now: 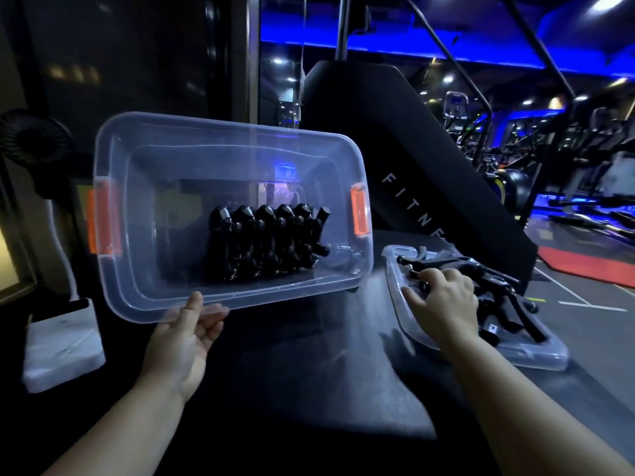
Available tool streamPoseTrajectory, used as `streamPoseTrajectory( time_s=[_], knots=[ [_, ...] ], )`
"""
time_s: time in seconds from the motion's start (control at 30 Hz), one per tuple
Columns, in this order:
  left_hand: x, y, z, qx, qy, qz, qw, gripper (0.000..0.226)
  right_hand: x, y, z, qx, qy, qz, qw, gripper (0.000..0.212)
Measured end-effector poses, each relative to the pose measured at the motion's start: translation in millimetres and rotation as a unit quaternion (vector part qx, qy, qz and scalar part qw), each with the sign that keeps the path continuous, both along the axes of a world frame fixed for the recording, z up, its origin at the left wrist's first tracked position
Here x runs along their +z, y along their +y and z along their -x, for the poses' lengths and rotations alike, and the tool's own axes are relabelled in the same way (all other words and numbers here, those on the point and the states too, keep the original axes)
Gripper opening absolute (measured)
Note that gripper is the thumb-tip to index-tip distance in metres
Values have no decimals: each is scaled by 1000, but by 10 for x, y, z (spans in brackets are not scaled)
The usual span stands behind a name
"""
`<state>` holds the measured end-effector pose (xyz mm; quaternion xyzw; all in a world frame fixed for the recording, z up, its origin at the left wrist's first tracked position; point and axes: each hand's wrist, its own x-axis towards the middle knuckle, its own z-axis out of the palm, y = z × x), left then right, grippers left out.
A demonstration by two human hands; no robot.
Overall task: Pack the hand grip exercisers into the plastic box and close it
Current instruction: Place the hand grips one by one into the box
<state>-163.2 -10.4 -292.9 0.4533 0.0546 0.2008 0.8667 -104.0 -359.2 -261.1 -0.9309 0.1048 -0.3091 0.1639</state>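
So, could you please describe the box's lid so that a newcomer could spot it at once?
Find the clear plastic box with orange latches that the left hand holds tilted. Right of it, lower down, a clear lid lies flat on the dark surface under the right hand. Unlike the box, it is shallow, latchless, and carries a loose pile of hand grip exercisers.

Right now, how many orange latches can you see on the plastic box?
2. One orange latch sits on the left end of the plastic box, the other on the right end. None seems hidden.
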Motion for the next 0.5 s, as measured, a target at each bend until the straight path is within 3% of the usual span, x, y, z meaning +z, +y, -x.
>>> streamPoseTrajectory(
  time_s=[0.2, 0.5],
  knots=[
    [-14, 5, -22, -2, -1, -5, 1000, 21, -162, -369, -16, -98, 86, 29, 991, 55],
    [-29, 8, -29, -1, -5, -6, 1000, 20, -198, -453, 18, -170, 139, 3, 976, 57]
  ],
)
